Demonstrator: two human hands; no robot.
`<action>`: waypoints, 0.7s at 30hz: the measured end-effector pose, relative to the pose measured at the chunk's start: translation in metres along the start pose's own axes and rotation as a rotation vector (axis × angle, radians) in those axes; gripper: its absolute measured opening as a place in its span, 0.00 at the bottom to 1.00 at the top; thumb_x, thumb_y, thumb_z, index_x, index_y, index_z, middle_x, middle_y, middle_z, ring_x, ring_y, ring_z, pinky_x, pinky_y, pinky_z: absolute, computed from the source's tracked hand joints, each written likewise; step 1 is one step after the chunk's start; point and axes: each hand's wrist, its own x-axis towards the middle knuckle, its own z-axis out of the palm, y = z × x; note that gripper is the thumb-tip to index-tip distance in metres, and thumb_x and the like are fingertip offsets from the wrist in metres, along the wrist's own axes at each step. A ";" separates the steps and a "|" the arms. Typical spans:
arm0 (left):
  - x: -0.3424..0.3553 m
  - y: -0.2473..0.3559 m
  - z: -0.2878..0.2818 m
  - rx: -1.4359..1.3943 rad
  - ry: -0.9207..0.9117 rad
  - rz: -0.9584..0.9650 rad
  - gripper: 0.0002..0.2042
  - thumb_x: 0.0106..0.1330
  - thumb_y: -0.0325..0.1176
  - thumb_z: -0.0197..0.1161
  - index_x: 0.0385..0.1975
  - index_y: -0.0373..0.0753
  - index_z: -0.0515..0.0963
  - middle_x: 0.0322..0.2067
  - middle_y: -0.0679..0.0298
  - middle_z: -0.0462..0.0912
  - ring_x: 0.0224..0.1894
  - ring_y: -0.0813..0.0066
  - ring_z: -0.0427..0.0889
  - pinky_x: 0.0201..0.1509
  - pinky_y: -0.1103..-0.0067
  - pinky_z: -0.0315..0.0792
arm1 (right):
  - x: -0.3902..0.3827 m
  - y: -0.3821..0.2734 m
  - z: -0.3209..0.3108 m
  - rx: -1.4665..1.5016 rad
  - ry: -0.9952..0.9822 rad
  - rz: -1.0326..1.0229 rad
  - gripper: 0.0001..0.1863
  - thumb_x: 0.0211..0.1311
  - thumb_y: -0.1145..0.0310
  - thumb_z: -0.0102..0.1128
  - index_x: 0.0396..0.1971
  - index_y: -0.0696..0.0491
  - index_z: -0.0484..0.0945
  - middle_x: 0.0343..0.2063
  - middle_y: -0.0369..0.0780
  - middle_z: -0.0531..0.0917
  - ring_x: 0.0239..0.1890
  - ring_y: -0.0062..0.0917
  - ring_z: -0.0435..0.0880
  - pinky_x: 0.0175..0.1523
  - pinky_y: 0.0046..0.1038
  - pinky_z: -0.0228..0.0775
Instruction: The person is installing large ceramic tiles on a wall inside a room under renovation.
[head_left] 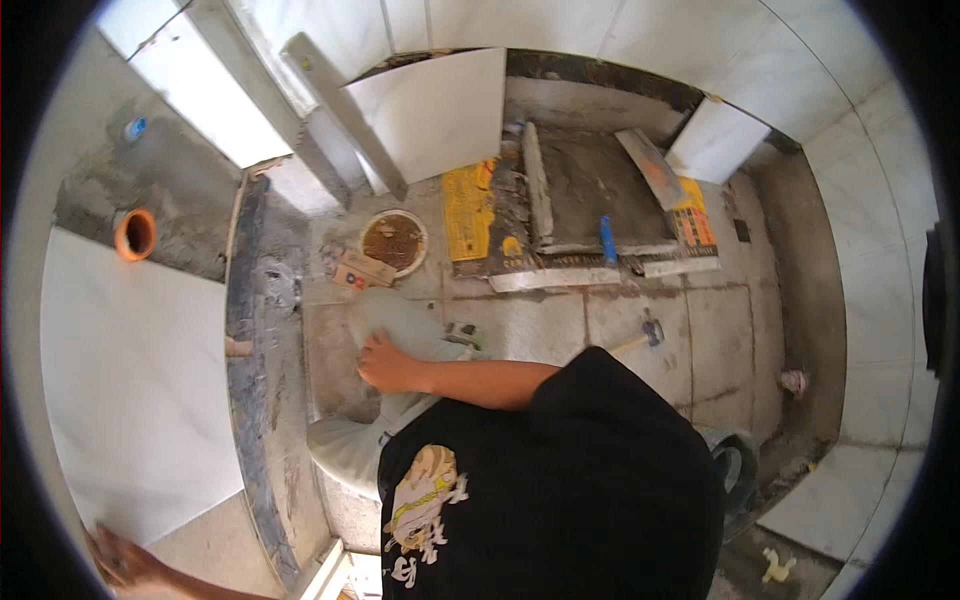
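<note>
A large white tile [140, 370] covers the left wall, its lower corner beside my left hand [122, 562]. The fingers of that hand are stretched out along the tile's edge, and it holds nothing I can see. My bent right arm reaches across my body, and my right hand [385, 364] rests on the knee of my pale trousers [400, 318]. Its fingers are curled in, with no tool showing in them. Above the tile, an orange pipe end [135, 235] sticks out of the grey wall.
Wet mortar [605, 190] lies on yellow-and-black bags [468, 215], with a blue-handled tool [607, 240] at its front. A round bucket [395, 243] of brown material stands nearer. A mallet [650, 335] lies on the floor. A long straight bar [345, 115] leans by an upright tile [430, 115].
</note>
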 end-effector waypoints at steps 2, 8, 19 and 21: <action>0.004 0.011 0.000 0.094 0.078 0.052 0.12 0.59 0.36 0.72 0.39 0.38 0.85 0.40 0.60 0.87 0.38 0.71 0.87 0.41 0.77 0.83 | -0.005 -0.004 -0.023 -0.010 -0.098 0.040 0.11 0.46 0.61 0.64 0.28 0.52 0.84 0.30 0.45 0.83 0.45 0.44 0.77 0.49 0.50 0.61; -0.015 0.010 0.011 0.325 0.178 -0.100 0.14 0.59 0.47 0.72 0.42 0.51 0.86 0.37 0.68 0.83 0.41 0.75 0.78 0.44 0.74 0.75 | -0.027 0.016 -0.043 0.067 0.036 0.105 0.08 0.49 0.68 0.59 0.29 0.47 0.84 0.28 0.39 0.84 0.39 0.33 0.79 0.50 0.41 0.59; -0.014 0.033 0.013 0.208 0.228 -0.275 0.16 0.59 0.55 0.69 0.45 0.60 0.85 0.39 0.71 0.75 0.42 0.76 0.71 0.46 0.75 0.69 | -0.035 0.000 -0.081 0.526 -0.059 0.261 0.13 0.56 0.69 0.63 0.43 0.49 0.81 0.31 0.38 0.84 0.42 0.33 0.81 0.49 0.37 0.69; -0.023 0.004 0.012 0.287 0.186 -0.210 0.17 0.59 0.57 0.68 0.44 0.60 0.85 0.39 0.70 0.77 0.43 0.76 0.72 0.46 0.75 0.69 | -0.013 -0.036 -0.132 1.379 -0.165 0.185 0.16 0.56 0.68 0.68 0.44 0.52 0.77 0.37 0.38 0.83 0.43 0.34 0.82 0.49 0.34 0.73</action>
